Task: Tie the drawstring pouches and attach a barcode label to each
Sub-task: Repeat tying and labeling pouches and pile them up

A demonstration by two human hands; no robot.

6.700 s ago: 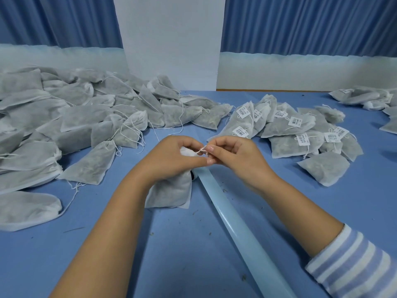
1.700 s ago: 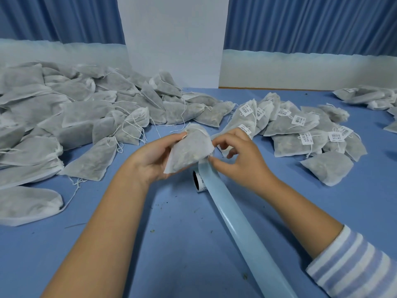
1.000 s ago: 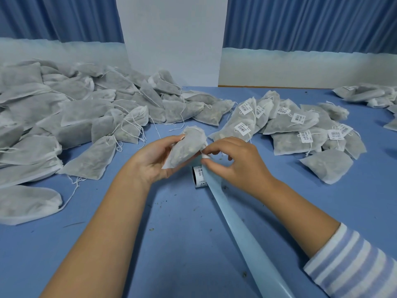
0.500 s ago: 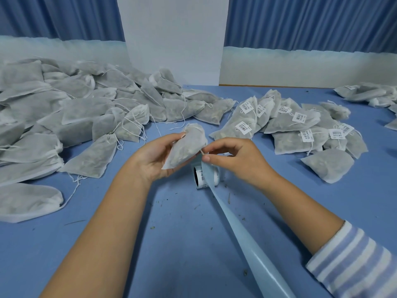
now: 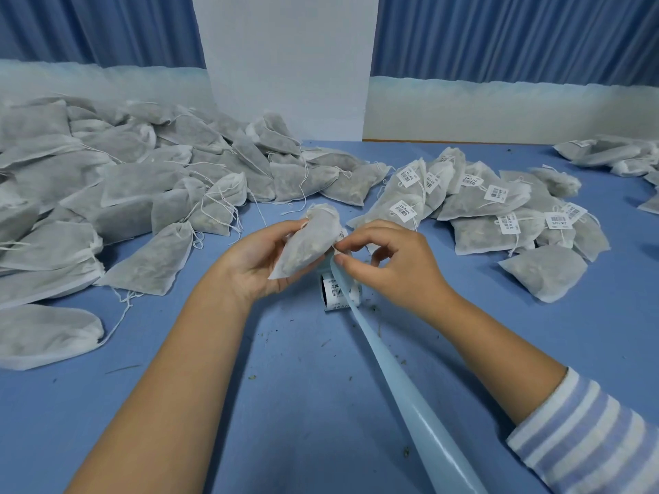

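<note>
**Counter** [image 5: 313, 415]: blue, with loose plant crumbs near the middle.

**Unlabelled heap** [image 5: 124, 180]: pouches with loose strings, along the left edge into the far-left corner.

**Labelled group** [image 5: 499, 212]: pouches bearing barcode labels, right of centre toward the far edge. A further few lie at the far-right corner.

**Backing strip** [image 5: 410, 397]: pale blue, running from the near edge up to the hands.

**Left hand** [image 5: 249, 269]: its fingers [image 5: 285, 228] are curled round the pouch [image 5: 306, 244] and hold it tilted above the counter's centre, gathered neck uppermost.

**Right hand** [image 5: 399, 265]: thumb and forefinger are pinched narrow at the pouch's right side, at the strip's upper end, on a small white scrap [image 5: 338, 244]. Whether this is a label or the drawstring cannot be told. The other fingers are loosely curled.

**Label roll** [image 5: 337, 292]: lies on the counter just below both hands.

**Assessment**: the step in hand appears to be labelling this pouch.

**Recommendations**:
- Hold the pouch steady by its body, leaving the neck and string free.
- Peel the label clean off the backing without creasing it.
- Fold it squarely over the string so the adhesive faces meet and the barcode stays flat and readable.
- Keep crumbs off the adhesive.
- Place the finished pouch with the labelled group, apart from the heap.
</note>
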